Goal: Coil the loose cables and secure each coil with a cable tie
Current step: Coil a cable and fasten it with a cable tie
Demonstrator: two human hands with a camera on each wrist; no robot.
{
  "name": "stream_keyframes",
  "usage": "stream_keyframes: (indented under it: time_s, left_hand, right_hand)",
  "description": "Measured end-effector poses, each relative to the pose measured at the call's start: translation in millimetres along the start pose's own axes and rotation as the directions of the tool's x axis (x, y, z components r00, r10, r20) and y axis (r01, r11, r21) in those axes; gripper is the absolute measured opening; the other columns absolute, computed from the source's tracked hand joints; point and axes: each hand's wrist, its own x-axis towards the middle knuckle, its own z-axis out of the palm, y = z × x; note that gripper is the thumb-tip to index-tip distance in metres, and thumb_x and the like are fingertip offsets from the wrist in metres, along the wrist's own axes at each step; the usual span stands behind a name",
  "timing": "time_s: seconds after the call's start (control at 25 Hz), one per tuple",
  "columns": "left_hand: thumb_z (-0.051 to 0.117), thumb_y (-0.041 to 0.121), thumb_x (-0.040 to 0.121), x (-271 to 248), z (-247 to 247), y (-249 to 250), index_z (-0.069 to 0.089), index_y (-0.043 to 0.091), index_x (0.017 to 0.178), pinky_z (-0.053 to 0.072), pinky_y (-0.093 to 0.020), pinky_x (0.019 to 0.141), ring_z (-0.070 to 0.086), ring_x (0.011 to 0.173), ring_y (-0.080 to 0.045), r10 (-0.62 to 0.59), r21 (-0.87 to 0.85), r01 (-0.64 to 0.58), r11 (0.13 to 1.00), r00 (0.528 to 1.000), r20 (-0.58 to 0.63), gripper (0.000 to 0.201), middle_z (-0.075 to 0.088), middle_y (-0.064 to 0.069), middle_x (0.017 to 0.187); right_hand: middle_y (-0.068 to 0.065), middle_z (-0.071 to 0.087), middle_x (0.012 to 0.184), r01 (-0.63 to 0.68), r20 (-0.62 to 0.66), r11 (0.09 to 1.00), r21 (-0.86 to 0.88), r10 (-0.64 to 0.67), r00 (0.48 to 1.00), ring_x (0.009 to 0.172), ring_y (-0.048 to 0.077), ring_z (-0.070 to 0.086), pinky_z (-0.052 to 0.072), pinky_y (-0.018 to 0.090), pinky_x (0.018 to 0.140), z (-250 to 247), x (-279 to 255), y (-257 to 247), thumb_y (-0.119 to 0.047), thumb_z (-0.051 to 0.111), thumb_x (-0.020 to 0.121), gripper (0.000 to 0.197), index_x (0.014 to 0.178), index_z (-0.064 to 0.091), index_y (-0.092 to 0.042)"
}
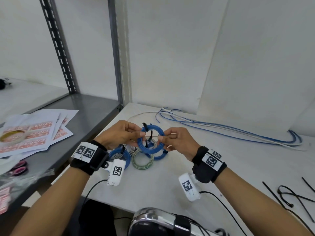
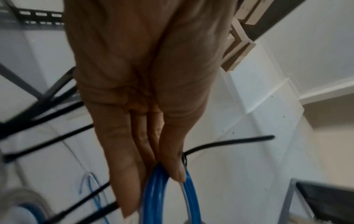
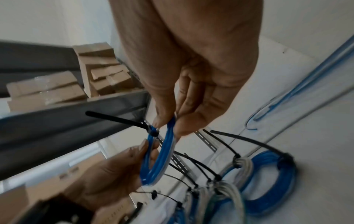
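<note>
Both hands hold a small blue cable coil point(image 1: 154, 127) upright above the white table point(image 1: 170, 181). My left hand point(image 1: 119, 133) pinches its left side, and my right hand point(image 1: 175, 140) pinches its right side between thumb and fingers. A black cable tie point(image 1: 145, 128) is wrapped round the coil near the top, its tail sticking out. The right wrist view shows the coil point(image 3: 161, 153), the tie point(image 3: 118, 119) and both pinching hands point(image 3: 191, 75). In the left wrist view my left hand point(image 2: 145, 106) grips the blue strands point(image 2: 162, 197).
Several tied coils lie under the hands, among them a blue one point(image 1: 117, 155) and a green-white one point(image 1: 142, 165). Loose blue and white cables point(image 1: 221, 129) run along the back right. Spare black ties point(image 1: 279, 190) lie front right. Left, a grey shelf point(image 1: 85, 120) carries papers point(image 1: 34, 132), tape and scissors.
</note>
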Motion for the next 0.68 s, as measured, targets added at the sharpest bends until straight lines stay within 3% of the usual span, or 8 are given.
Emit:
stream_keyframes:
  time_s: [0.2,0.24,0.32,0.4,0.44,0.56,0.68]
  left_hand:
    - [0.08,0.019,0.085,-3,-13,-11,0.079,0.007,0.1,0.062,-0.028,0.074,0.075,0.083,-0.02,-0.148,0.297,0.126,0.947,0.988,0.051,0.019,0.078,-0.013,0.093]
    - [0.082,0.02,0.085,-2,-12,-12,0.079,0.01,0.097,0.06,-0.025,0.072,0.075,0.082,-0.018,-0.162,0.401,0.129,0.907,0.986,0.049,0.016,0.079,-0.009,0.09]
    - [0.082,0.02,0.084,4,-3,-14,0.077,0.017,0.089,0.054,-0.019,0.068,0.074,0.078,-0.014,-0.155,0.663,0.094,0.742,0.987,0.034,0.007,0.077,0.001,0.083]
    - [0.076,0.012,0.086,8,7,-18,0.075,0.018,0.092,0.049,-0.019,0.071,0.072,0.084,-0.014,-0.07,0.816,0.041,0.576,0.998,-0.001,0.008,0.077,0.0,0.093]
    - [0.071,0.008,0.087,12,14,-19,0.075,0.015,0.096,0.048,-0.02,0.075,0.071,0.091,-0.017,-0.008,0.842,0.016,0.54,1.0,-0.014,0.012,0.076,-0.002,0.099]
    - [0.062,0.007,0.092,12,24,-8,0.075,0.014,0.1,0.051,-0.029,0.085,0.069,0.096,-0.02,0.153,0.84,-0.001,0.543,0.983,-0.097,0.016,0.075,-0.002,0.102]
    - [0.06,0.011,0.09,16,37,14,0.073,0.022,0.096,0.051,-0.033,0.083,0.066,0.087,-0.017,0.316,0.818,-0.045,0.574,0.933,-0.17,0.018,0.073,0.007,0.095]
  right_hand:
    - [0.014,0.069,0.077,-0.1,0.111,0.985,-0.141,0.116,0.987,0.057,0.018,0.069,0.063,0.029,0.064,21,6,23,-0.007,0.075,0.089,0.021,0.103,0.064,0.003]
    - [0.016,0.07,0.077,-0.135,0.152,0.977,-0.167,0.161,0.975,0.058,0.019,0.07,0.064,0.031,0.065,25,7,27,-0.005,0.076,0.088,0.021,0.101,0.061,0.001]
    - [0.023,0.072,0.084,-0.236,0.206,0.942,-0.24,0.287,0.936,0.061,0.023,0.072,0.064,0.034,0.067,32,9,32,-0.004,0.077,0.087,0.026,0.103,0.056,-0.003]
    - [0.023,0.071,0.083,-0.34,0.193,0.915,-0.216,0.382,0.904,0.059,0.023,0.072,0.064,0.035,0.067,40,12,37,-0.001,0.076,0.087,0.032,0.104,0.049,-0.007]
    - [0.021,0.07,0.082,-0.375,0.173,0.908,-0.189,0.407,0.897,0.059,0.023,0.072,0.064,0.036,0.07,40,11,41,0.0,0.075,0.087,0.033,0.103,0.048,-0.008]
    - [0.018,0.073,0.083,-0.376,0.124,0.902,-0.211,0.406,0.905,0.071,0.029,0.075,0.063,0.04,0.079,35,12,43,-0.006,0.08,0.084,0.032,0.104,0.055,-0.006]
    - [0.015,0.075,0.081,-0.29,0.023,0.898,-0.331,0.315,0.949,0.069,0.024,0.075,0.064,0.036,0.074,14,14,35,-0.018,0.079,0.088,0.021,0.096,0.066,-0.003]
